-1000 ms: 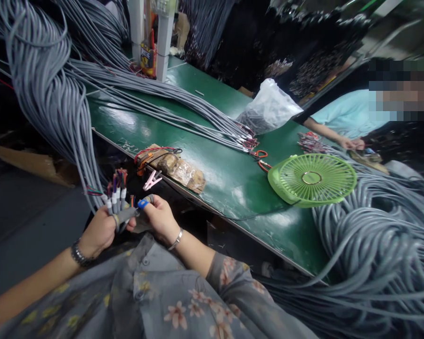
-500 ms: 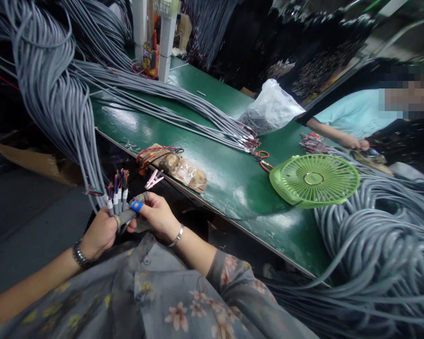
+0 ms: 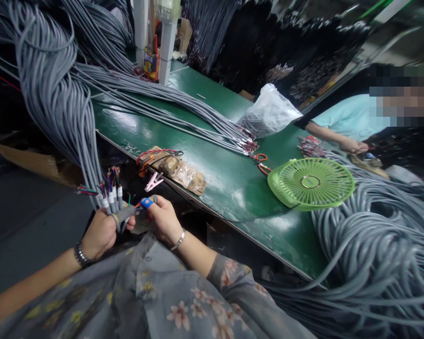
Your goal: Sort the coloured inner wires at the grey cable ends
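The one camera sits on the person's head. It looks forward and down, over the front of the flowery shirt (image 3: 183, 301), which is very close and fills the bottom of the view. The left hand (image 3: 101, 230) and the right hand (image 3: 167, 221) are close too, low and left of the middle. Past them is the table (image 3: 226, 172), seen from above. Its near edge slants from upper left to lower right. The green fan (image 3: 311, 181) is right of the middle. Another person (image 3: 349, 115) is farther away, at the right side.
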`<state>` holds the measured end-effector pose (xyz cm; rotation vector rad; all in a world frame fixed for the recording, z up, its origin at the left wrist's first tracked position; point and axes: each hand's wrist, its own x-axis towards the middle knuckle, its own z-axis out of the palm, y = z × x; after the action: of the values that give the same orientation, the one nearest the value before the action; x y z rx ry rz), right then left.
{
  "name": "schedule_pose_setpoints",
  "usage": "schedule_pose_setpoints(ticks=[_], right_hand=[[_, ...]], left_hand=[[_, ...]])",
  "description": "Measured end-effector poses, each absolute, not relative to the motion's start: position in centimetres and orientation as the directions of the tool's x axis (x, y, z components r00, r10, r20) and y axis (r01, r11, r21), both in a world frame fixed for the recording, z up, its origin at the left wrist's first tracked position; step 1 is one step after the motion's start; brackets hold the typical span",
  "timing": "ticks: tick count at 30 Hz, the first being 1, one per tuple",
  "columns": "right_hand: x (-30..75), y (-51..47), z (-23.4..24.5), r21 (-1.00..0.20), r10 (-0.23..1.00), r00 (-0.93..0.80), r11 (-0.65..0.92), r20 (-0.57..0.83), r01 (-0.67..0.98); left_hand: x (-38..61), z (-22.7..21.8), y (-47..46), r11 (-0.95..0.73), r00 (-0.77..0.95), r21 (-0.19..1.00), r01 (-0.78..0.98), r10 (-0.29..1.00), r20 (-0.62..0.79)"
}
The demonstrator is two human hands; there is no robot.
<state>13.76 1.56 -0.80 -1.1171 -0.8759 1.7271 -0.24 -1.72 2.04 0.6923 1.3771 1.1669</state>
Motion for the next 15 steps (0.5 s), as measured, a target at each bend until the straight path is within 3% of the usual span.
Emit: schedule_pose_setpoints(ticks=[9, 15], right_hand=[[14.48, 2.16, -0.08, -0.886, 0.849, -0.455, -0.403, -0.267, -0.232], [14.00, 2.43, -0.22, -0.906, 0.887, -0.388, -0.357, -0.252, -0.229]], left_hand=[[0.01, 2.56, -1.27, 0.351, -0.047, 0.932, -0.087, 0.933, -0.356], [0.32, 2.72, -1.24, 0.384, -0.058, 0.919, -0.086, 0.919, -0.390]])
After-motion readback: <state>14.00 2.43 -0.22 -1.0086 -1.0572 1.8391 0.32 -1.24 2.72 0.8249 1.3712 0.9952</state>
